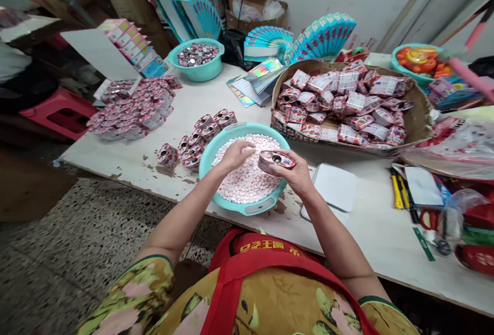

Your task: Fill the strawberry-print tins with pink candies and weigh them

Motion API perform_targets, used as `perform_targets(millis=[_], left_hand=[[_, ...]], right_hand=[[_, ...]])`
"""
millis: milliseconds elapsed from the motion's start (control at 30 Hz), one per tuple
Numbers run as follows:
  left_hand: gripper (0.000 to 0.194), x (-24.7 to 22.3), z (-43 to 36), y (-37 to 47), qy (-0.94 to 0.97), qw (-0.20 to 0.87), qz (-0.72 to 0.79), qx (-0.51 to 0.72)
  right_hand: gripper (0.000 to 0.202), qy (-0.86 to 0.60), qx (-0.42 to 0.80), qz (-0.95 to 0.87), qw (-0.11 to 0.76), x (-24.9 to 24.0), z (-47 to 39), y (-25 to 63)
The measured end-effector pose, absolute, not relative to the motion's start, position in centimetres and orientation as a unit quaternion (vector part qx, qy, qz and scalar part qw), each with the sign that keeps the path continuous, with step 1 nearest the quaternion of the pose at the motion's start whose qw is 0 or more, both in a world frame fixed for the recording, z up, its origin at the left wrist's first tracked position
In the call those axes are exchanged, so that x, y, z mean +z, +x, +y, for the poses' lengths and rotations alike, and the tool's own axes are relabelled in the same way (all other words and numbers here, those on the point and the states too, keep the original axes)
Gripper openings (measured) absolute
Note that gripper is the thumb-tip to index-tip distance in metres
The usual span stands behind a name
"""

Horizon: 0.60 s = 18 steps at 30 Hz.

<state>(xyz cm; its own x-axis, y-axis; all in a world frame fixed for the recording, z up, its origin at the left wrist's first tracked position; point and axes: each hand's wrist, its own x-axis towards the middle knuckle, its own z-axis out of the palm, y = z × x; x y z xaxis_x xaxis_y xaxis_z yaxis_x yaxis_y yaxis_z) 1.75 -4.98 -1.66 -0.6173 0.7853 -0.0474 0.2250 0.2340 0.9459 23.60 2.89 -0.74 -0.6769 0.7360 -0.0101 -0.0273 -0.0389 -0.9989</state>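
My right hand point(295, 173) holds a small oval candy box point(276, 160) with red-and-white printing. Its top faces up and shows a dark round hole. To its left, my left hand point(237, 155) hovers over a turquoise basin point(244, 209) filled with small pale pink round candies point(243, 183). The fingers of that hand are bent together, and I cannot make out what is between them. Just left of the basin stand several similar oval boxes point(195, 144), also with holes in their tops.
A cardboard tray point(419, 119) heaped with printed packs lies behind right. More packs point(135, 111) are piled at left. A turquoise bowl point(206, 71) holds shiny round pieces. A white scale point(335, 186), cutters point(397, 188) and fanned blue cards point(324, 36) are on the table.
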Motion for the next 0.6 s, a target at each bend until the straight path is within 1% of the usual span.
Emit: perform_targets(millis=[33,67,133,200,300,367,433,533,600], left_hand=[[0.026,-2.8,-5.1,1.5,0.417,0.258,0.760,0.426],[0.036,-3.8,-5.1,1.5,0.478,0.240,0.769,0.350],[0.056,-5.2,-4.8,1.9,0.547,0.221,0.769,0.246],[0.065,-5.8,-4.3,3.1,0.575,0.224,0.766,0.179],[0.069,-5.7,-4.0,5.4,0.588,0.216,0.769,0.128],[0.067,-5.5,-4.3,6.6,0.580,0.221,0.775,0.117],[0.057,-5.4,-5.0,7.2,0.573,0.224,0.780,0.117],[0.039,-5.3,-6.2,6.7,0.550,0.230,0.789,0.147],[0.031,-5.4,-6.7,5.9,0.508,0.245,0.801,0.200]], right_hand=[[0.054,-0.294,0.653,-0.631,0.299,-0.8,3.3,24.8],[0.054,-0.317,0.632,-0.632,0.319,-1.0,3.8,26.3],[0.055,-0.386,0.565,-0.629,0.368,-2.0,5.1,29.7],[0.056,-0.461,0.489,-0.626,0.395,-3.7,6.3,33.3],[0.056,-0.537,0.416,-0.630,0.375,-6.3,7.4,38.0],[0.055,-0.552,0.394,-0.647,0.348,-7.1,7.8,40.0],[0.054,-0.535,0.347,-0.686,0.351,-6.4,8.9,40.8],[0.050,-0.466,0.215,-0.754,0.411,-3.0,13.6,39.4],[0.044,-0.431,0.139,-0.789,0.416,-0.5,19.0,37.2]])
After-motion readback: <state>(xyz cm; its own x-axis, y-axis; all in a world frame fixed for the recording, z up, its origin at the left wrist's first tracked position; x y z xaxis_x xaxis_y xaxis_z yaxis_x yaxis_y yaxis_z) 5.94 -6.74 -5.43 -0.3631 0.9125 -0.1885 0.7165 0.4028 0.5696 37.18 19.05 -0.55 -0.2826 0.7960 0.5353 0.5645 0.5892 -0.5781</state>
